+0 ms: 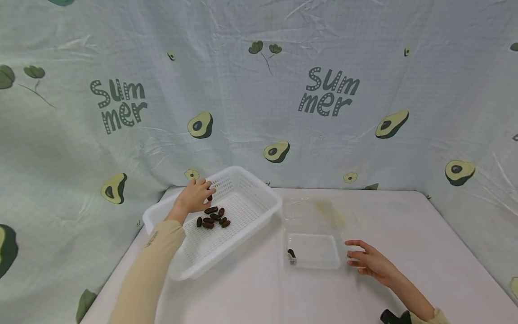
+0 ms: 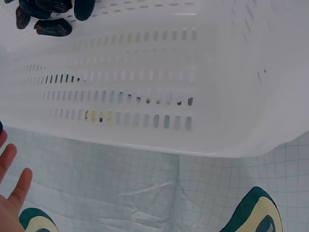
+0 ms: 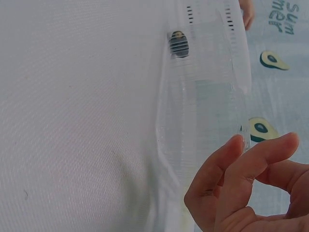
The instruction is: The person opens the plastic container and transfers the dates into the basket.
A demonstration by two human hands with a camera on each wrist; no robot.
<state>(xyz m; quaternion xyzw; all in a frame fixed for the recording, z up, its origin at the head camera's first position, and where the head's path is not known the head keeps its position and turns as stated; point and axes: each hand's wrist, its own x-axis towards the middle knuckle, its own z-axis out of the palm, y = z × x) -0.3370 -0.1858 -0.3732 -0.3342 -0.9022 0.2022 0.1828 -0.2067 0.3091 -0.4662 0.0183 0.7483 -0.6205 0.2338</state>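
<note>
My left hand is over the white perforated plastic basket, pinching a dark brown date between thumb and fingers. In the left wrist view only some fingers of it show at the left edge. Below it, several more dates lie in a loose group on the basket floor. A clear plastic clamshell box stands to the right, its lid folded back. One date sits in the box's near left corner. My right hand hovers beside the box's right side, fingers loosely bent and holding nothing.
The basket lies at an angle on the white table, its far corner close to the printed curtain behind. The curtain also hangs along both sides of the table. A dark wrist camera shows on the right wrist.
</note>
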